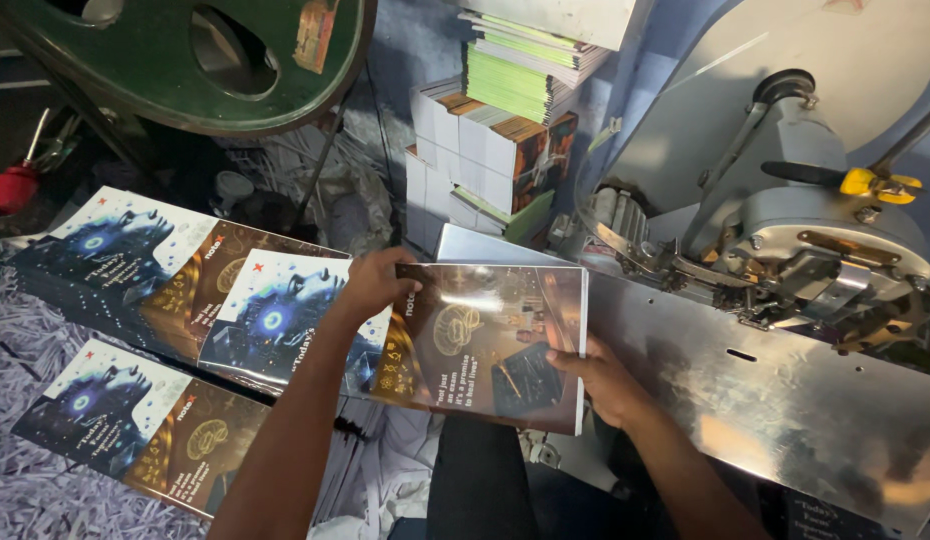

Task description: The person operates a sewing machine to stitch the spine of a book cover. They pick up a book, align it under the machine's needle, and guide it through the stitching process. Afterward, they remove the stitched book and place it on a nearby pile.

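I hold a glossy brown-covered notebook [490, 340] flat in front of me, over the near end of a shiny metal machine table [785, 400]. My left hand [377, 280] grips its top left corner. My right hand [605, 378] holds its lower right edge, thumb on the cover. The notebook's white page edges show along its right side. Just left of it lies a stack of unfolded covers [270, 320], blue and brown, partly under my left forearm.
Two more cover stacks [135, 265] [145, 425] lie at left on shredded paper trimmings [25, 330]. A stitching machine head [815, 250] stands at right. Piled notebooks [490, 150] rise behind. A green wheel [185, 60] hangs top left.
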